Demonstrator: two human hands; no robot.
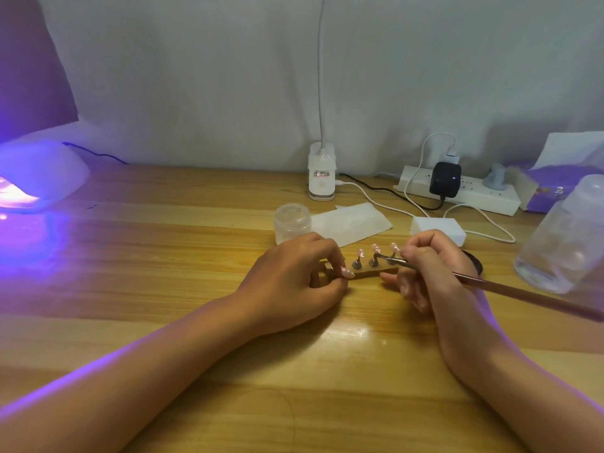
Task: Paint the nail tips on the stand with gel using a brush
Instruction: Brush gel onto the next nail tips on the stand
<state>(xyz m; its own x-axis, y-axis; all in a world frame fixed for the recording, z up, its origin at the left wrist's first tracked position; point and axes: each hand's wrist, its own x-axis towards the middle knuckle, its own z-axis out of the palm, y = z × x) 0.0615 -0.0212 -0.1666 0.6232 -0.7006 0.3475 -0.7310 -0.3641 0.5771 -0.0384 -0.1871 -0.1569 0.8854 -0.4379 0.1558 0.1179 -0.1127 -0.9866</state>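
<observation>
Painting looks midway: the right hand [421, 266] pinches the brush [474, 280], its tip at the middle nail tip [375, 248] on the stand [366, 273] at bench centre, while the left hand [294, 276] grips the stand's 9 o'clock end. Which tips are already coated cannot be told; the gel jar [292, 222] sits at 11 o'clock.

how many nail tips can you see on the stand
3: left nail tip, middle nail tip, right nail tip beside the right hand. The left hand may hide more.

Nail stand [366, 273] as landmark: bare wooden desk [163, 256] lies open nearer the viewer and leftward; behind stand a clear jar [292, 222], white sheet [351, 223] and power strip [457, 191].
</observation>
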